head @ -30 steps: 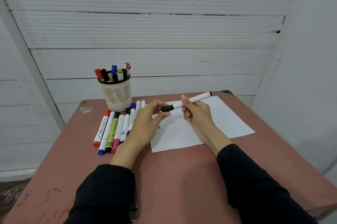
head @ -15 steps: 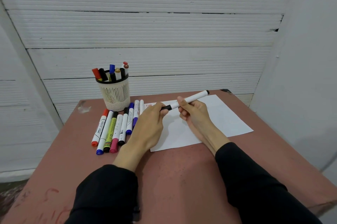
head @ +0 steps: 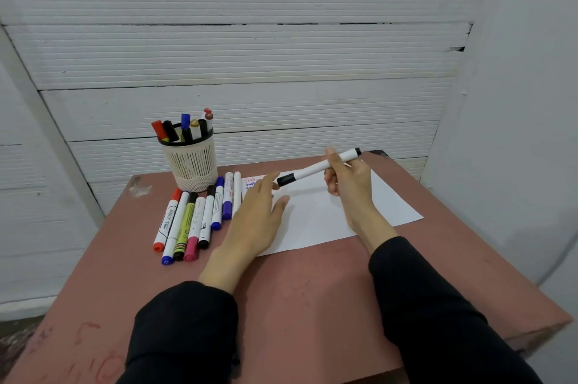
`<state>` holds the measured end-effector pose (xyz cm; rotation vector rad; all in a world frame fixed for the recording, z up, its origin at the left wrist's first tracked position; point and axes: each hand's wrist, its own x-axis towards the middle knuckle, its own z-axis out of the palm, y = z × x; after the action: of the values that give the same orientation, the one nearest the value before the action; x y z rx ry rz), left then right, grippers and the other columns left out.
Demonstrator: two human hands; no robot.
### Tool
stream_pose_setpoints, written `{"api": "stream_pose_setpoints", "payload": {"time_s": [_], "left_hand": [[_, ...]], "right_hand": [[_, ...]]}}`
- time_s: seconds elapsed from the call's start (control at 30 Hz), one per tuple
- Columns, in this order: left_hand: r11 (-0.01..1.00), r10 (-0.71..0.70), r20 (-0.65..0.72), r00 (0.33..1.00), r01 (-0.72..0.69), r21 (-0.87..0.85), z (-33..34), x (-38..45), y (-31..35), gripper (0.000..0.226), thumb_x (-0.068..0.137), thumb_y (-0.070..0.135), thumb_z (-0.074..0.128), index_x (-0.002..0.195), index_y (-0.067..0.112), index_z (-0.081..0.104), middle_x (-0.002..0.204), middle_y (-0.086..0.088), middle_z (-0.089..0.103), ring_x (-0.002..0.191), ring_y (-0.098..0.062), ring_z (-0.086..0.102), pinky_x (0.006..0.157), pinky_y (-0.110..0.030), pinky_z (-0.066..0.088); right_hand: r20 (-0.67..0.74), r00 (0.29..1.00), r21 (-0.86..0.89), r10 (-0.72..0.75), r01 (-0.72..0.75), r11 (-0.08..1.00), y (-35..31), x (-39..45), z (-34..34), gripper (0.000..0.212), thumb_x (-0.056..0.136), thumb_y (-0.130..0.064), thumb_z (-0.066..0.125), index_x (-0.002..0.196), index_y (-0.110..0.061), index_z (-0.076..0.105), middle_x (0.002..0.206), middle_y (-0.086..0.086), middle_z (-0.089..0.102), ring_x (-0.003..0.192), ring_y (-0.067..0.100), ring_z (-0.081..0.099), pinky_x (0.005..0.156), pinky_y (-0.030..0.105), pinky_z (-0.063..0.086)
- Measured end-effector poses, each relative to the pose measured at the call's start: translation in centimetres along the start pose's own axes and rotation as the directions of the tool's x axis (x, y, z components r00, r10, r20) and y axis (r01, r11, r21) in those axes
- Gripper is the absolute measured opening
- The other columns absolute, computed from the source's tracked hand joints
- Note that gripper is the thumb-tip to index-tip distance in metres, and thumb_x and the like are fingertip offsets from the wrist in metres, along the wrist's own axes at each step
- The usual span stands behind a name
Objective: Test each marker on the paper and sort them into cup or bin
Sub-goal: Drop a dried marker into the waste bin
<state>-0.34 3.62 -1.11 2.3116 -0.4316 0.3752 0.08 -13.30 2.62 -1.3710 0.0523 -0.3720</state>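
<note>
Marker (head: 316, 168) with the black cap on is pinched in the right hand (head: 348, 181), up over the paper (head: 328, 214). Left hand (head: 256, 217) is flat, fingers loose, holding nothing, resting at the paper's left edge. Row of markers (head: 197, 217) lies beside it, cup (head: 191, 163) behind them on the table (head: 312, 296).

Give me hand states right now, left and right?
Left hand: open, fingers straight, holding nothing, over the paper.
Right hand: closed, fingers gripping the white marker, black cap on.

Cup (head: 190, 164) stands behind the marker row (head: 200, 217), paper (head: 328, 217) apparently just right.
</note>
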Motion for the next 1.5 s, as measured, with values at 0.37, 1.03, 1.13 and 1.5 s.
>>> {"api": "stream_pose_setpoints", "payload": {"time_s": [0.37, 1.03, 1.13, 1.5], "left_hand": [[0.968, 0.185, 0.112, 0.976, -0.2, 0.15, 12.5, 0.4, 13.9, 0.033, 0.099, 0.029, 0.04, 0.127, 0.019, 0.054, 0.133, 0.001, 0.052, 0.118, -0.022, 0.045, 0.099, -0.036, 0.035], [0.901, 0.004, 0.353, 0.936, -0.156, 0.404, 22.2, 0.5, 21.9, 0.051, 0.091, 0.043, 0.035, 0.135, 0.021, 0.05, 0.157, -0.008, 0.02, 0.145, -0.031, 0.008, 0.114, -0.06, 0.004], [0.903, 0.016, 0.338, 0.941, -0.158, 0.399, 22.2, 0.5, 21.8, 0.048, 0.092, 0.041, 0.036, 0.131, 0.019, 0.053, 0.157, -0.008, 0.022, 0.145, -0.032, 0.01, 0.114, -0.059, 0.005], [0.946, 0.073, 0.255, 0.964, -0.148, 0.288, 22.5, 0.4, 21.7, 0.039, 0.094, 0.032, 0.039, 0.117, 0.01, 0.061, 0.146, -0.015, 0.039, 0.138, -0.033, 0.026, 0.114, -0.055, 0.015]], "right_hand": [[-0.303, 0.885, -0.448, -0.354, 0.195, 0.872, -5.9, -2.2, -16.4, 0.034, 0.093, -0.031, 0.063, 0.075, -0.002, 0.057, 0.051, -0.012, 0.051, 0.051, 0.001, 0.042, 0.054, 0.016, 0.038], [-0.384, 0.904, -0.83, 0.188, -0.427, 0.36, 12.8, -8.9, -36.7, 0.027, 0.096, -0.022, 0.051, 0.114, -0.004, 0.061, 0.112, 0.016, 0.064, 0.098, 0.034, 0.063, 0.087, 0.045, 0.052], [-0.416, 0.862, -0.793, 0.288, -0.499, 0.349, 15.1, -9.8, -37.3, 0.028, 0.097, -0.015, 0.05, 0.12, 0.0, 0.057, 0.12, 0.021, 0.06, 0.106, 0.036, 0.059, 0.09, 0.042, 0.05], [-0.483, 0.869, -0.651, 0.104, -0.436, 0.622, 9.3, -6.8, -36.1, 0.021, 0.097, -0.012, 0.045, 0.104, -0.008, 0.065, 0.1, 0.011, 0.068, 0.092, 0.026, 0.064, 0.081, 0.034, 0.052]]}}
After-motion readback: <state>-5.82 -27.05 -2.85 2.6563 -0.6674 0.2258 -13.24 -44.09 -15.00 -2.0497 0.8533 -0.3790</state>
